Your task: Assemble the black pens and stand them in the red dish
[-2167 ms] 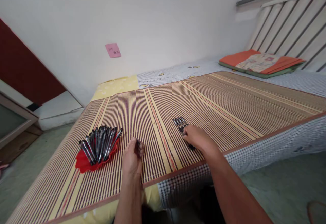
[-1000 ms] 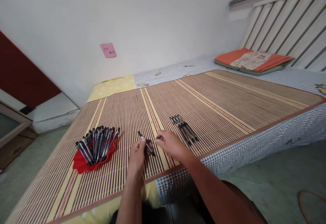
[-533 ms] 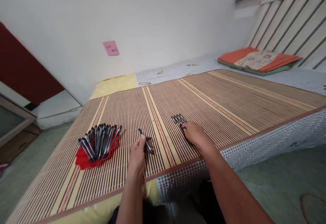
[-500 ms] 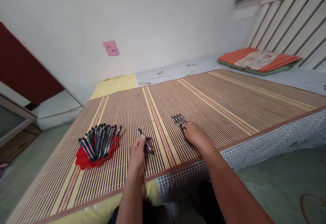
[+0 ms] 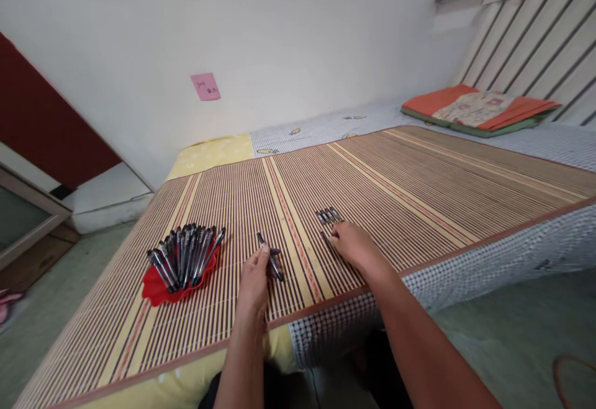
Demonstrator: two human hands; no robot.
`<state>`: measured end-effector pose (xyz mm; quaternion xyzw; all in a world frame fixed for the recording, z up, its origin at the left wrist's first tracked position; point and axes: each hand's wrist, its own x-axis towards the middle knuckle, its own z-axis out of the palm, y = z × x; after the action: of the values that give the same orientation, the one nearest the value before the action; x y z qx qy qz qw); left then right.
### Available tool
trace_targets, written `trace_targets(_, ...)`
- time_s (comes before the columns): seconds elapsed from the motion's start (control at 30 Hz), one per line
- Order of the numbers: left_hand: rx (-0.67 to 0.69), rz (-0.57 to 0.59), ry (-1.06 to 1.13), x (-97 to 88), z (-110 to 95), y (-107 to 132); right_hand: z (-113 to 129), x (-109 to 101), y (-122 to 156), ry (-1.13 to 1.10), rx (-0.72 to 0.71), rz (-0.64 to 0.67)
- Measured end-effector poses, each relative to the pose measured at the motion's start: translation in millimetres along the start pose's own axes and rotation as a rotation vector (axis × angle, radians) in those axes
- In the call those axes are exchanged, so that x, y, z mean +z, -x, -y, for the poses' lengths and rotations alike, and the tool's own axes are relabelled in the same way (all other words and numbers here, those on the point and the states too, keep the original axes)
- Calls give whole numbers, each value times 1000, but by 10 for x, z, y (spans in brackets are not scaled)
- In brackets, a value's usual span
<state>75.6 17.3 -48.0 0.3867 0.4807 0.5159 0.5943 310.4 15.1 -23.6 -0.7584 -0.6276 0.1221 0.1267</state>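
My left hand [image 5: 254, 274] is closed on a few dark pens [image 5: 276, 269], which cross each other at its fingertips just above the mat. My right hand [image 5: 352, 242] pinches a single black pen [image 5: 325, 238] low over the mat, its end poking out left of the fingers. Just beyond those fingers lies a row of several black pens [image 5: 328, 215], side by side; my hand partly covers them. To the left, a red wavy-edged dish [image 5: 153, 294] holds a fanned-out heap of black pens [image 5: 187, 254].
A striped bamboo mat [image 5: 242, 204] covers the bed, with checked cloth [image 5: 335, 322] hanging over the near edge. Folded orange and green bedding [image 5: 482, 110] lies at the far right by slatted rails [image 5: 531, 43]. A pink note [image 5: 205, 86] is on the wall.
My right hand's pen has shifted to the left of the row, and more of it shows. The left hand keeps its pens in nearly the same place. The view has moved slightly.
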Motion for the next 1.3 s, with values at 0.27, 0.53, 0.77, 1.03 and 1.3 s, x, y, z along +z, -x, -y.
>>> trace_targets(0.27,-15,52,-2,59,3,29,147,115,34,-30,18,44)
trace_targets(0.53,15,84,107,225,86,98,305,179,15,-537,-164,9)
trace_targets(0.77,-5,151,215,305,72,153,608,284,54,-1186,-227,-23)
trace_targets(1.03,6,175,220,246,31,169,547,129,57,-1270,-245,-1)
trace_targets(1.3,13,252,107,276,59,203,447,-6,49,-1497,-194,-18)
